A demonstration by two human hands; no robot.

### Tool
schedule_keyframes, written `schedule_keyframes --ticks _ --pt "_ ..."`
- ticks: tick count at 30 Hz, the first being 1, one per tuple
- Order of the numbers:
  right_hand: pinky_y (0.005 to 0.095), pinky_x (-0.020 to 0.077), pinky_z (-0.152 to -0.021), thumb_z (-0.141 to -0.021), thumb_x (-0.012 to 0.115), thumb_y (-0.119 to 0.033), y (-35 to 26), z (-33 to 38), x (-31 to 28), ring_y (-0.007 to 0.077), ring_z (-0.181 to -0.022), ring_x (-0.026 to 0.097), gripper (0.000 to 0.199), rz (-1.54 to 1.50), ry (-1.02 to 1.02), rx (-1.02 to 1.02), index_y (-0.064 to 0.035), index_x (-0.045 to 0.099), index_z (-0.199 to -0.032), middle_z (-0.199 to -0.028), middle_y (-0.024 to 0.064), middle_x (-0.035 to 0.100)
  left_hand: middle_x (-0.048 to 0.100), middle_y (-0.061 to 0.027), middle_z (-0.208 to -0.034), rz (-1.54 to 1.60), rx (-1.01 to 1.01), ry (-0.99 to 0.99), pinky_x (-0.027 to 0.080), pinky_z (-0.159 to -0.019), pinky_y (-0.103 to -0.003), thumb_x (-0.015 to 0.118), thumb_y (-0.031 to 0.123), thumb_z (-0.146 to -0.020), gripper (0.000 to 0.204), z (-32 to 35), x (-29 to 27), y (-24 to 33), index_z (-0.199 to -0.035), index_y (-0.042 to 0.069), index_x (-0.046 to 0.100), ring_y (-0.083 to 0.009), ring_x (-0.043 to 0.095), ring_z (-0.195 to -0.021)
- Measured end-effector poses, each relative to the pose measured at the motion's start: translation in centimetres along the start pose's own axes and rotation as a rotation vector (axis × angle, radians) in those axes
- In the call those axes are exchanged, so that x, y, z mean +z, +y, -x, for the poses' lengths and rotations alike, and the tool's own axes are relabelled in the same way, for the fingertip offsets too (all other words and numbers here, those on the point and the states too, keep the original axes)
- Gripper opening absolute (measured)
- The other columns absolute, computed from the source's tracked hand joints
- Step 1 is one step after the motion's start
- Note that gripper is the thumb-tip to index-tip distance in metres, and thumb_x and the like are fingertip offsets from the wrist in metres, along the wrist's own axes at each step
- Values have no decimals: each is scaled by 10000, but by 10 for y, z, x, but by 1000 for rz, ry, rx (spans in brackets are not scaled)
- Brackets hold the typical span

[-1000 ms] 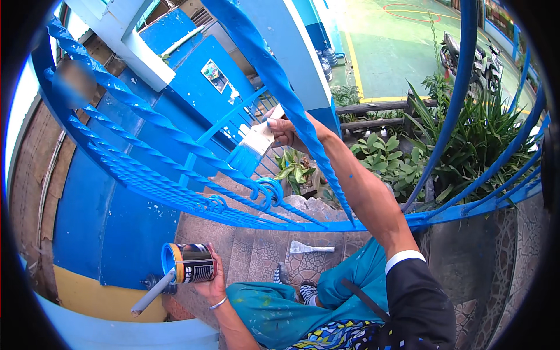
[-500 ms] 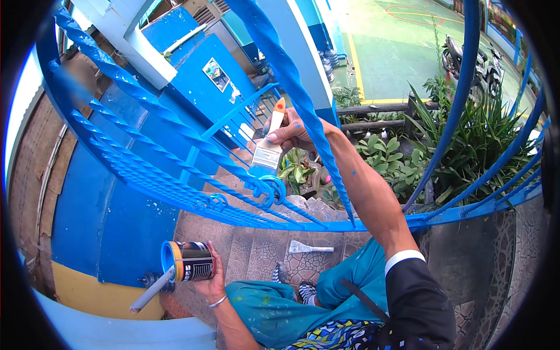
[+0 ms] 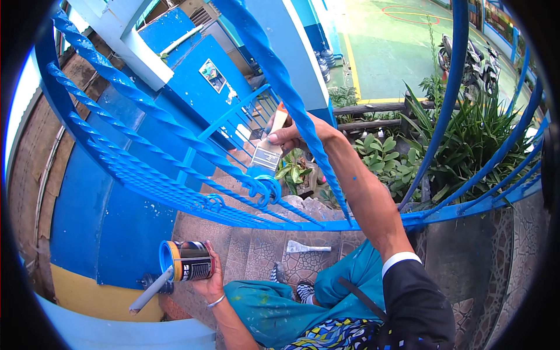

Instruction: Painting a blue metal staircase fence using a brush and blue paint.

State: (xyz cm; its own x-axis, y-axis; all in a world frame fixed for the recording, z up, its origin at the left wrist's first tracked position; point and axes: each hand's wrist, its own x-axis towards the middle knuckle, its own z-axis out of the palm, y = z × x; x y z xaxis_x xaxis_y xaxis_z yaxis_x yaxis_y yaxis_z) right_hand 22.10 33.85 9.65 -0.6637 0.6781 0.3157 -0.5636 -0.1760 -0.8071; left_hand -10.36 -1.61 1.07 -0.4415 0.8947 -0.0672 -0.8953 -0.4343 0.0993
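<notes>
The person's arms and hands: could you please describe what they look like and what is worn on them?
The right arm is bare to above the elbow, flecked with small blue paint spots; a dark sleeve with a white cuff is pushed up. The left hand is bare, with a thin silver bangle at the wrist. No gloves.

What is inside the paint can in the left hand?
The paint can, held tilted in the left hand, shows a blue-coated rim and a grey stick poking out. Its interior and paint level are hidden.

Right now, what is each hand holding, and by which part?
The right hand grips a paintbrush by its wooden handle. The left hand holds a tilted paint can by its side wall.
</notes>
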Motion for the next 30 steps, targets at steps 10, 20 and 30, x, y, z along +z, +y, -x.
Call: schedule_keyframes --ticks 10,20,30 --pt "297 554 -724 -822 832 -96 3 83 -8 133 -797 683 259 559 670 -227 36 731 -1020 -887 70 726 558 -100 -1522 35 15 72 398 -1133 -635 646 472 -930 617 -2 -9 12 -1472 183 582 -457 404 -1458" --pt "426 576 -991 -902 663 141 64 195 71 322 -1180 687 247 1144 987 -778 10 685 -1110 -1182 202 710 567 -70 -1517 -46 -3 -74 396 -1133 -638 628 540 -930 683 6 1 3 -1505 181 540 -467 386 -1468" --pt "554 606 -955 -890 751 -5 18 237 193 439 -1138 701 197 1483 360 -948 -32 671 -1067 -1090 175 724 516 -254 -1501 0 -121 -62 427 -1104 -659 582 618 -926 819 17 24 14 -1527 73 469 -493 458 -1410"
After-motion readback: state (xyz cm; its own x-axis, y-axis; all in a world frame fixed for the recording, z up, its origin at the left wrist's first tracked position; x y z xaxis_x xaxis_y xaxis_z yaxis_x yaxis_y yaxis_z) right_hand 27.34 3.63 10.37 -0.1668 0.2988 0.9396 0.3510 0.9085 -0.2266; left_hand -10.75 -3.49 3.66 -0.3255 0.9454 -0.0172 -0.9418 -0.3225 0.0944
